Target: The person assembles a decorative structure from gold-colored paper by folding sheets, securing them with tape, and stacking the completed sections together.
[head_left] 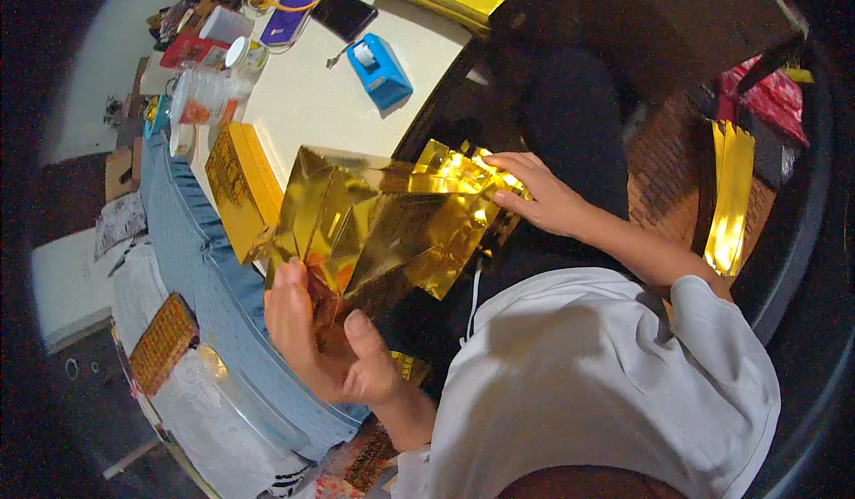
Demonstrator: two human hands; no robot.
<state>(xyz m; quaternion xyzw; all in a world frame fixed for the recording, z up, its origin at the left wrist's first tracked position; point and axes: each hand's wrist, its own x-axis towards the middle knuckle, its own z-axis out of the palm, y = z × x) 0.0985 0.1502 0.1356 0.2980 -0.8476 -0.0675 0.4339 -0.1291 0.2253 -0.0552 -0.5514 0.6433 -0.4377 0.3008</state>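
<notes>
Sleeve: my white sleeve (606, 383) fills the 5 o'clock corner, nearest the lens.
Left grip: my left hand (325, 339) is closed on the lower corner of the gold foil sheet (383, 223), thumb in front, fingers behind.
Right grip: my right hand (543, 198) lies nearly flat, fingertips pressing the sheet's crumpled edge at 3 o'clock; it pins rather than clasps.
Foil: it hangs in mid-air between both hands, folded and creased, clear of the tabletop (312, 98).
Nearby: a gold box (239, 187) stands at 9 o'clock of the sheet; a blue tape dispenser (378, 72) sits at 12.
Risk: I judge the thin foil may tear along a crease if my hands pull apart.
Risk: my right fingertips could slide off, letting that side droop.
</notes>
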